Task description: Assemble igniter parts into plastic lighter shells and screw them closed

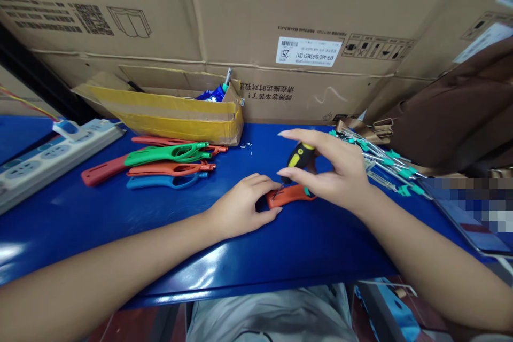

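Note:
My left hand point(244, 204) pinches the left end of an orange long-neck lighter casing point(294, 193) between thumb and fingers, against the blue table. My right hand point(334, 171) holds a short screwdriver point(298, 158) with a black and yellow handle, its index finger raised off the handle. The screwdriver is tilted, and its thin shaft points down to a slot near the casing's left end. I cannot tell whether the tip sits in a screw. A bit of green shows at the casing's right part, partly behind my right thumb.
Red, green, orange and blue lighter casings point(170, 169) lie at the left. Behind them stands a yellow-taped cardboard box point(180, 117). A white power strip point(52, 155) lies far left. Metal rods with green parts point(390, 160) and a tablet-like device point(460, 214) are at the right.

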The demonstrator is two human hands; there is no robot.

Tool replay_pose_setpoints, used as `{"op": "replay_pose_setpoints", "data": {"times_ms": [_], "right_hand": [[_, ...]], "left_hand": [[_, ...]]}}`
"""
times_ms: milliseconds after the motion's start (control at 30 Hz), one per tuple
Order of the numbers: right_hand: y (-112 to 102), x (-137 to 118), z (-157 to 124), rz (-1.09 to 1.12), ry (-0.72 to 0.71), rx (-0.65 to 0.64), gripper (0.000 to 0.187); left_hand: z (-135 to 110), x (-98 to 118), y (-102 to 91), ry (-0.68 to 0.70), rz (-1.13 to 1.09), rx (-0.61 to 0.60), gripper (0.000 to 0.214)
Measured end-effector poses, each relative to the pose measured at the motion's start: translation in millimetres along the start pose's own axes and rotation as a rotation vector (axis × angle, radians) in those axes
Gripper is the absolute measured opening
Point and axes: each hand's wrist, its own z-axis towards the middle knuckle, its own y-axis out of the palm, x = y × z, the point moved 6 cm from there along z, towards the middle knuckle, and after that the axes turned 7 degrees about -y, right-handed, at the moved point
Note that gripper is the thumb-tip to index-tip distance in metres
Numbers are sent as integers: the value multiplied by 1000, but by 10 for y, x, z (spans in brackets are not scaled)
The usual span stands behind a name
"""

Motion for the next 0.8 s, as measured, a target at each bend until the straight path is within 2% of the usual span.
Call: {"op": "replay_pose_setpoints", "data": {"times_ms": [67, 100, 233, 300, 367, 433, 567, 633, 733, 800], "right_hand": [[-64, -45, -4, -124, -72, 77, 41], [-69, -48, -1, -106, -75, 74, 40], [3, 8, 20, 144, 33, -27, 41], [-22, -5, 22, 72, 0, 25, 37], [-61, -61, 8, -92, -100, 92, 39], [-57, -105, -9, -144, -165, 92, 42], [8, -56, -19, 103, -53, -7, 42], [-27, -35, -23, 33, -27, 34, 36], [-97, -78, -19, -192, -137, 85, 37], [-97, -102, -2, -136, -197, 41, 38]], "left_hand": [[2, -2, 0, 6, -3, 0, 33], [2, -4, 1, 6, -4, -2, 33], [0, -14, 3, -5, -7, -8, 31], [-2, -9, -5, 1, -7, 3, 30], [-2, 0, -10, 12, -3, 12, 30], [-1, 3, -10, 14, 1, 12, 29], [-1, -5, -6, 4, 3, 9, 27], [-2, -2, -10, 9, 0, 12, 28], [-1, 6, -17, 16, -3, 12, 29], [2, 7, -16, 11, -4, 2, 28]]}}
